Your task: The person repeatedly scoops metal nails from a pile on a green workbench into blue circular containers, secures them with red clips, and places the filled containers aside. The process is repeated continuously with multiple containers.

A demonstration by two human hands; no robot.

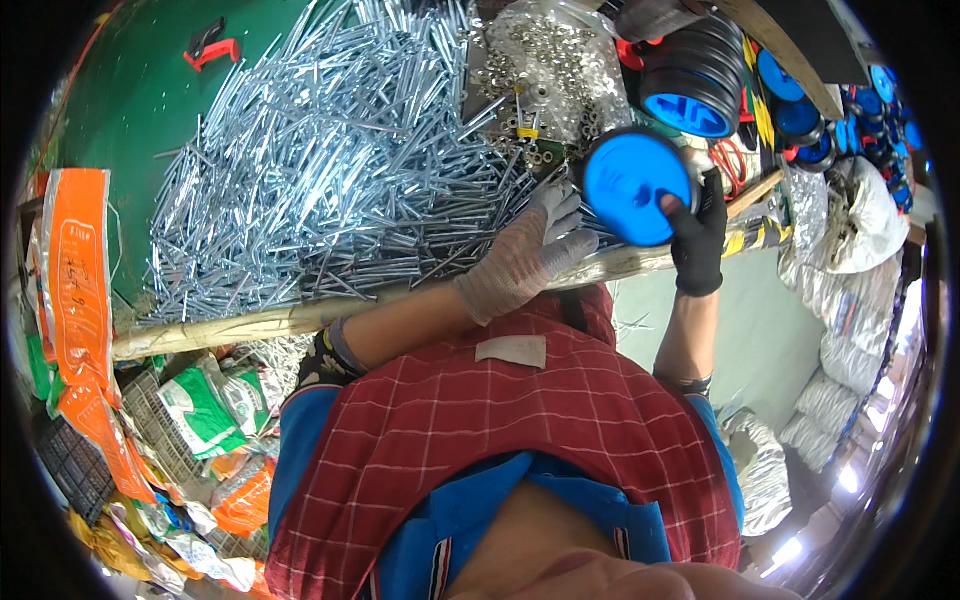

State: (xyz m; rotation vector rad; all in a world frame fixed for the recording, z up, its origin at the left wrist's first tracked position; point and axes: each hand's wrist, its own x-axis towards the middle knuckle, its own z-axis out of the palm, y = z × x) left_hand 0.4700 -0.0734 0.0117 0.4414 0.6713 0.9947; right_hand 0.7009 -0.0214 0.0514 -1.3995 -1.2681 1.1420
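Observation:
My right hand (694, 225), in a black fingerless glove, grips the rim of a blue plastic wheel with a black tyre (636, 187), its blue face turned towards me. Just left of the wheel is my left hand (517, 259) in a pale knitted glove, at the near edge of a large pile of long metal bolts (337, 165). Its fingertips reach the pile's right end; whether they hold a bolt cannot be told. Beyond the wheel lies a clear plastic bag of metal nuts (559, 67). Several stacked black-tyred wheels (690, 82) stand at the upper right.
A pale rail (300, 315) runs along the green table's (120, 150) near edge. A red and black plastic part (213, 46) lies at the far left. An orange bag (75, 277) hangs at the left. More wheels (795, 116) and white sacks (862, 217) are at the right.

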